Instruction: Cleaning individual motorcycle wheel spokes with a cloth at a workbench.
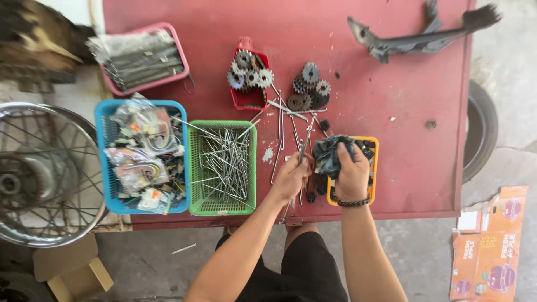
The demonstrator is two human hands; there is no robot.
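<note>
Now | left hand (291,178): rod (304,146) seemingly in grip | right hand (352,174): rag (329,154)

Table (391,84) dull red, flecked with pale chips. Basket (103,162) bright blue, holding clear bags with multicoloured wires. Mesh basket (194,168) green, full of silver-grey rods. Tray (373,146) yellow, dark small parts inside. Rag (329,155) dark blue-grey, mottled, under right hand (352,176); wrist wore black beaded band. Left hand (291,178) gripped grey metal rod (305,146). Small red tub (249,99) with grey sprockets. Tray (179,47) pink, grey metal strips inside. Shorts black.
</note>
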